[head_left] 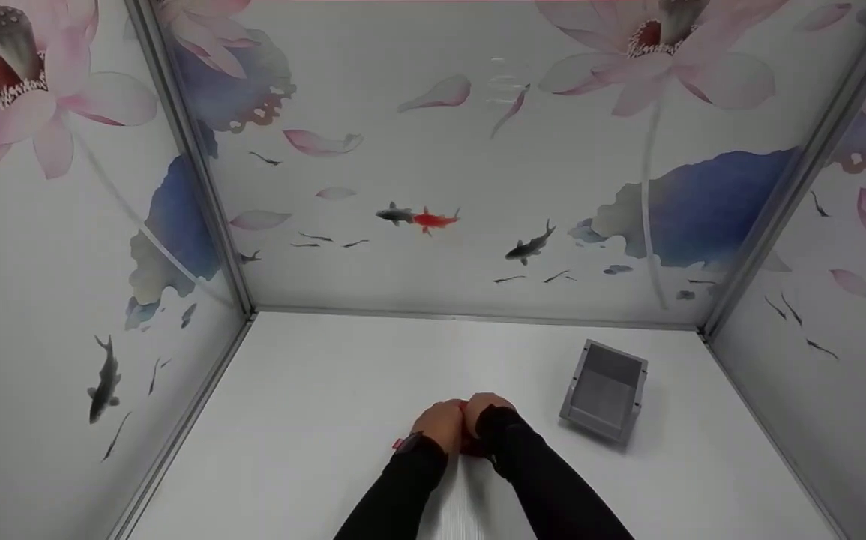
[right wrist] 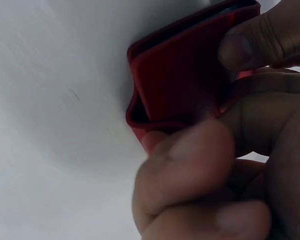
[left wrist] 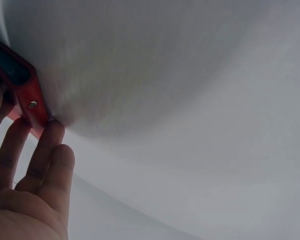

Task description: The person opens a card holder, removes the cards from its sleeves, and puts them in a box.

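Observation:
A small red case (right wrist: 180, 70) with a flap and a dark inside is between both hands. Its smooth side looks like leather, and a metal snap stud (left wrist: 33, 104) shows in the left wrist view. My left hand (head_left: 438, 421) holds the case, fingertips against one edge and a thumb on its face. The right hand (head_left: 488, 409) is close beside it, its curled fingers (right wrist: 192, 160) at the lower flap edge, partly blurred. In the head view the hands cover most of the case.
A grey open-topped bin (head_left: 603, 390) stands on the white table (head_left: 328, 375), right of the hands. Printed panels with lotus flowers and fish enclose the back (head_left: 447, 165) and both sides. Metal strips (head_left: 477, 320) run along the table's far edge.

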A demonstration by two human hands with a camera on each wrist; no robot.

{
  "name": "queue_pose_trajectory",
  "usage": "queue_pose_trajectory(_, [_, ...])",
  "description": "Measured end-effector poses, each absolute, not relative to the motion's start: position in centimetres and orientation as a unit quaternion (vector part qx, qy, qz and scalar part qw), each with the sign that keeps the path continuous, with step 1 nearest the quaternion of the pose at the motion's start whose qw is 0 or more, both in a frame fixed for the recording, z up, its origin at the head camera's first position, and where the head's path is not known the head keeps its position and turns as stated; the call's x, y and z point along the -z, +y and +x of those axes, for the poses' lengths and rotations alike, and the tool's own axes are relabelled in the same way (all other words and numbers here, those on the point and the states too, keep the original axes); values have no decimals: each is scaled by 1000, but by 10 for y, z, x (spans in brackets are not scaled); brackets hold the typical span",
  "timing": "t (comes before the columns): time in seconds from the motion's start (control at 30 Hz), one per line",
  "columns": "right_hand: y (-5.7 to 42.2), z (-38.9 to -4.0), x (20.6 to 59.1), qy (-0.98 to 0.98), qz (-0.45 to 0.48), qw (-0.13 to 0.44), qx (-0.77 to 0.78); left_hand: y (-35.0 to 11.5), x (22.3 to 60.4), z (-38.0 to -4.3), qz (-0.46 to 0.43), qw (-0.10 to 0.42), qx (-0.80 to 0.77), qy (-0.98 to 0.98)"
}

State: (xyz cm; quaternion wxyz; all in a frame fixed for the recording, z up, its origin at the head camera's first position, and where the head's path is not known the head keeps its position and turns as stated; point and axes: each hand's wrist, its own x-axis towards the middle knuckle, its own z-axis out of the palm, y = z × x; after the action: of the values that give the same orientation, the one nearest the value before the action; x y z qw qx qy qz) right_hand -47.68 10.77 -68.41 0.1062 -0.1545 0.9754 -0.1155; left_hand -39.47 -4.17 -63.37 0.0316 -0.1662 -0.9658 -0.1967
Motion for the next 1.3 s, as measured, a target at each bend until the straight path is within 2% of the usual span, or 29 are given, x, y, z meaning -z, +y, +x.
queue_pose_trajectory(0.07, [111,-490,700,974,-146,116,128,-42,630,-392,-170,39,195,-965])
queue_pose_trajectory(0.2, [109,-489,689,971,-96,147,162,-43,621,-385,-170,48,213,-961])
queue_pose_trajectory(0.47, [123,-492,697,963,-71,149,215,-43,608,-378,-164,45,257,-951])
queue_pose_trajectory(0.67, [140,-498,710,955,-79,154,239,-41,611,-378,-168,62,228,-957])
queue_pose_trajectory(0.73, [141,-490,701,951,-82,159,252,-41,612,-378,-182,64,203,-960])
queue_pose_trajectory(0.9, [134,-453,649,933,-53,186,303,-39,616,-381,-211,61,141,-965])
queue_pose_trajectory(1.07, [130,-435,624,928,-22,201,314,-29,627,-388,-193,47,77,-977])
queue_pose_trajectory(1.13, [134,-442,634,928,-27,203,310,-26,629,-390,-185,43,65,-980])
queue_pose_trajectory(1.3, [152,-484,702,941,-79,168,281,-23,633,-390,-182,45,74,-979])
